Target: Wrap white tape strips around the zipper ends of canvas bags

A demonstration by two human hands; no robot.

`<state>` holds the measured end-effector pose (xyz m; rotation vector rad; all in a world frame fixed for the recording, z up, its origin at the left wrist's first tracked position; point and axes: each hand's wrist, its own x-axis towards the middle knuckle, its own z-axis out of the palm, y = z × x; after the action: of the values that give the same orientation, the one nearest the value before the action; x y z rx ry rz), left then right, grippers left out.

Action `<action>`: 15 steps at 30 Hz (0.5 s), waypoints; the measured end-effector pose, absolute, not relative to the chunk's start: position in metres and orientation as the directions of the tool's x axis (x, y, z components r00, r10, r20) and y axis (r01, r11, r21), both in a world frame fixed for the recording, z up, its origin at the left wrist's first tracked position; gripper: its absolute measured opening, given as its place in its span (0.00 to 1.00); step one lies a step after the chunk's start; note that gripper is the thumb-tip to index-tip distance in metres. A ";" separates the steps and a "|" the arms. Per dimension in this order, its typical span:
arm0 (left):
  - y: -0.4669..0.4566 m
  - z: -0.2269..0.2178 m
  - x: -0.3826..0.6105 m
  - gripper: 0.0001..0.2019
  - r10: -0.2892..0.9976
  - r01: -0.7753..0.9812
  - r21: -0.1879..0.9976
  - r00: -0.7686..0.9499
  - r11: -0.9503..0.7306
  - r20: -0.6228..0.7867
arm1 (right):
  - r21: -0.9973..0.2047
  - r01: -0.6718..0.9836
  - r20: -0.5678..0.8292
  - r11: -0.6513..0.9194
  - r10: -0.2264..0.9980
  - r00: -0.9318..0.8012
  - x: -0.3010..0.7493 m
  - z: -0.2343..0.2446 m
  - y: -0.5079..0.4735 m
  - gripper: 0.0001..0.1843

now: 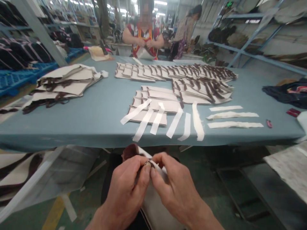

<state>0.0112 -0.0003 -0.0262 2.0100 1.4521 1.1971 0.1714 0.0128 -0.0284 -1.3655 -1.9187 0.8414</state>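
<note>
In front of the table edge, my left hand (129, 182) and my right hand (172, 182) come together on one piece of off-white fabric (155, 204) with dark brown edging. Thumb and fingers of both hands pinch its brown edge, the fingertips almost touching. The piece hangs down between my wrists, over my lap, and a brown part of it curls up behind my left fingers. Exactly what is folded inside the pinch is hidden. On the table ahead lie several white strips (158, 118), some resting across a small stack of off-white panels (148, 114).
Overlapping rows of brown-edged panels (172, 72) cover the table's (100, 118) far middle. A thicker pile (69, 80) lies left. Several strips (232, 115), a small red item (269, 123) and dark cloth (287, 92) are right. A co-worker (144, 36) works opposite; another person (185, 32) stands behind.
</note>
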 end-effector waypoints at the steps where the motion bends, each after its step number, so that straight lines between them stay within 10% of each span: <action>1: -0.001 -0.031 0.011 0.10 0.909 0.572 0.729 0.078 -0.377 0.409 | -0.795 0.558 0.091 0.240 0.955 -0.282 0.169 -0.039 0.008 0.12; 8: 0.005 -0.051 0.000 0.17 0.996 0.334 0.943 -0.087 -0.001 0.032 | -0.786 0.527 0.333 0.325 0.939 -0.082 0.145 -0.105 -0.019 0.18; 15: 0.014 -0.074 -0.023 0.26 0.961 0.132 0.966 -0.195 0.223 -0.196 | -0.767 0.599 -0.023 0.230 0.923 -0.384 0.143 -0.083 0.025 0.09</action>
<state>-0.0226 0.0136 -0.0737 1.0661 1.5494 1.0998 0.1431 0.0250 -0.0827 -1.3969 -2.0707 0.9869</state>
